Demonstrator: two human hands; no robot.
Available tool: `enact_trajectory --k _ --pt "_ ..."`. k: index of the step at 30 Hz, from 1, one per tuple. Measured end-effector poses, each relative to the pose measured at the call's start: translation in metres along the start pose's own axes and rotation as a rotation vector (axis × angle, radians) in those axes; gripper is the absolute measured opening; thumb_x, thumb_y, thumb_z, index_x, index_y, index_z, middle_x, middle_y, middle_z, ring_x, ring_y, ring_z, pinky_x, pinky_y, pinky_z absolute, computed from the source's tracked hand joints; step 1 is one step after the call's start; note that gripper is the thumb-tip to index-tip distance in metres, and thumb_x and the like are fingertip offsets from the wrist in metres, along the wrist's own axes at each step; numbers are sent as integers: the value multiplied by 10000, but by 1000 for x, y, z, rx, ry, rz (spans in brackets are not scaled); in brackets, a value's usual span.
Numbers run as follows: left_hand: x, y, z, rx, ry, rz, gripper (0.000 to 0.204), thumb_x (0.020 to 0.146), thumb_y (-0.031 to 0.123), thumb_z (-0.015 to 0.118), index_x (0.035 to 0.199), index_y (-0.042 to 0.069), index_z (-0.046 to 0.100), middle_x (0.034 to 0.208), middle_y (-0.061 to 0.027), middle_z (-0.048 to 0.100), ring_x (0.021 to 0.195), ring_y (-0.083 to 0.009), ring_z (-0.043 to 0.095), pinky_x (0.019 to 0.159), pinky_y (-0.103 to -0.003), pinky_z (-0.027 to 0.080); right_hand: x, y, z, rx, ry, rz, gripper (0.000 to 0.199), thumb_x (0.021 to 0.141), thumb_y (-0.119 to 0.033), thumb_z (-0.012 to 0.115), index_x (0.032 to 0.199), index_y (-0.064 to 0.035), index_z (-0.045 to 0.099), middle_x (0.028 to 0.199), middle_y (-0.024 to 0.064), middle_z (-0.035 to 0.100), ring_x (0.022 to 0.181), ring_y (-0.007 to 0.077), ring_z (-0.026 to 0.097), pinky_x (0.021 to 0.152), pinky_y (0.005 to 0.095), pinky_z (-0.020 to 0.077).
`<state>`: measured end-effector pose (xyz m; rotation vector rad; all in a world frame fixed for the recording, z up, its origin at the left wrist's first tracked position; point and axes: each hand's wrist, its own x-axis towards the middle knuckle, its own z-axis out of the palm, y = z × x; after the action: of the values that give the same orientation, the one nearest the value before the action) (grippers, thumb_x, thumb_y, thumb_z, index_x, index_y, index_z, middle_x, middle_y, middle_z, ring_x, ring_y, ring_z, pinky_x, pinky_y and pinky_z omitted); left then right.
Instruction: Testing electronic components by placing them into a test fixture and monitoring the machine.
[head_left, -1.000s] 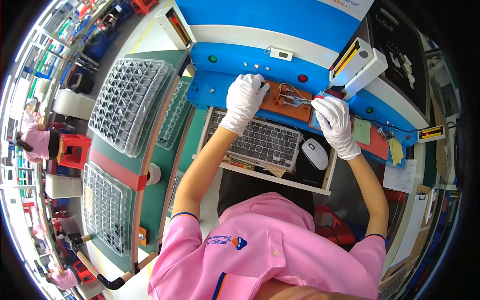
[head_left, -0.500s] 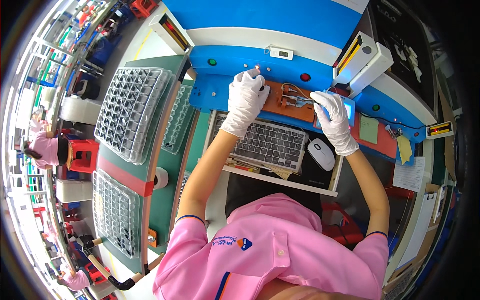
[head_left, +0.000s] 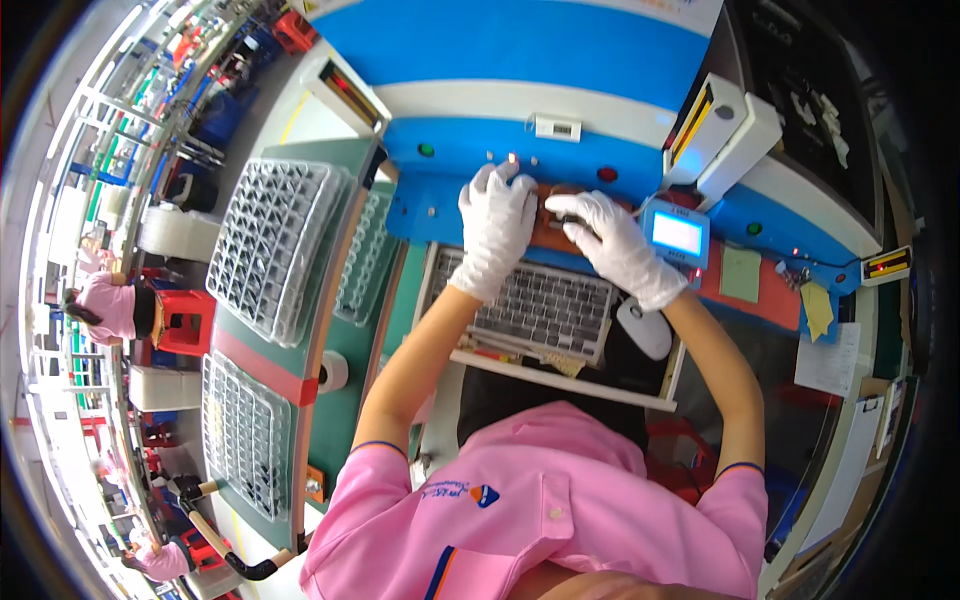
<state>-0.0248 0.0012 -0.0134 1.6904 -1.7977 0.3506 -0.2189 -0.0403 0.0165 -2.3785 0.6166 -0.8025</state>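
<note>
My left hand, in a white glove, lies flat with fingers apart on the left end of a brown fixture fixed to the blue machine front. My right hand, also gloved, reaches in from the right. Its fingertips rest on the same fixture, close to my left hand. Whatever is under the fingers is hidden. A small blue-framed screen unit stands just right of my right hand. A grey keyboard lies below both hands, with a white mouse at its right.
Clear compartment trays sit on the green bench at left, with a tape roll beside them. A white box device stands at upper right; a green note and papers are at right. Another person in pink works far left.
My right hand has moved left from beside the screen unit onto the brown fixture. My left hand has stayed on the fixture's left end.
</note>
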Motion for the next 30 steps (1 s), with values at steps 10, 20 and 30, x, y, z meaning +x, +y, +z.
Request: enact_trajectory --k 10,20,30 --pt "85 210 -12 -779 -51 411 619 711 -71 579 1304 106 558 1207 -130 612 1069 -378 620 842 -458 553 5 61 -250 -5 1001 -6 255 1003 -56 620 1253 -47 666 1246 86 678 1123 155 632 990 302 482" --pt "280 352 217 -250 11 -9 589 957 253 534 1513 87 429 1532 -185 415 1468 -418 304 1118 -686 298 -22 286 -346 -737 889 325 229 905 -26 651 1131 -25 685 1098 212 700 1016 355 673 912 396 525" --pt "317 341 243 -297 -331 116 306 946 226 593 1235 224 692 1261 -83 694 1334 -284 542 1065 -613 370 -15 299 -354 -550 847 542 209 881 -33 685 1089 -56 685 921 152 698 854 278 669 777 391 522"
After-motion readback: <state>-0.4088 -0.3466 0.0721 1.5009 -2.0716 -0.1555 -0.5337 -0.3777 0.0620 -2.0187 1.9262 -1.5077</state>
